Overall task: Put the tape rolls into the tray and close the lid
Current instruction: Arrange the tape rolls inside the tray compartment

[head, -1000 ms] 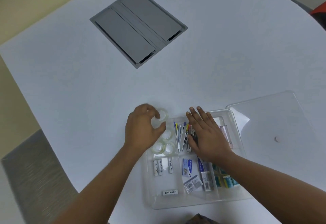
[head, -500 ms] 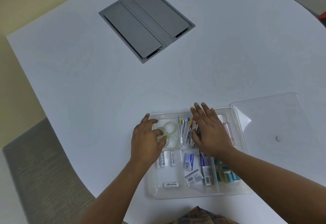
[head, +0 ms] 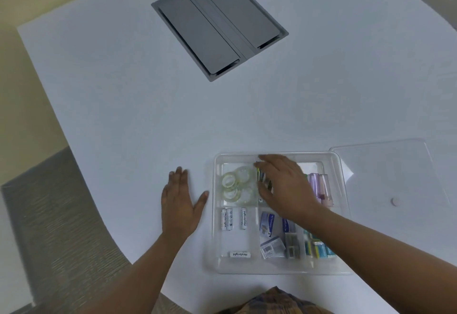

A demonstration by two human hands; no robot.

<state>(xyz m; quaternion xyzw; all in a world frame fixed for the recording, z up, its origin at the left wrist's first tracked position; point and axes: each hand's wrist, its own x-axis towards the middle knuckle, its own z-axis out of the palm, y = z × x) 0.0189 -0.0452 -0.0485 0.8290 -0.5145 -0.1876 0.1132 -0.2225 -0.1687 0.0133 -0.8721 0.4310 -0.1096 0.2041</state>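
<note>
Several clear tape rolls point(head: 237, 186) lie in the back left compartment of the clear plastic tray point(head: 212, 239) on the white table. My left hand point(head: 179, 202) rests flat on the table just left of the tray, fingers apart, holding nothing. Over the tray's middle back compartment, my right hand point(head: 286, 185) lies spread on the pens, with nothing gripped. The clear lid point(head: 395, 172) lies flat on the table to the right of the tray, touching its right rim.
Batteries point(head: 233, 218), small blue boxes point(head: 268, 223) and other stationery fill the tray's front compartments. A grey cable hatch point(head: 218, 23) is set in the table at the back. A grey chair point(head: 54, 227) stands at the table's left front edge.
My left hand let go of a tape roll into the tray's back left compartment, then moved left out of the tray onto the table. My right hand stayed on the pens.
</note>
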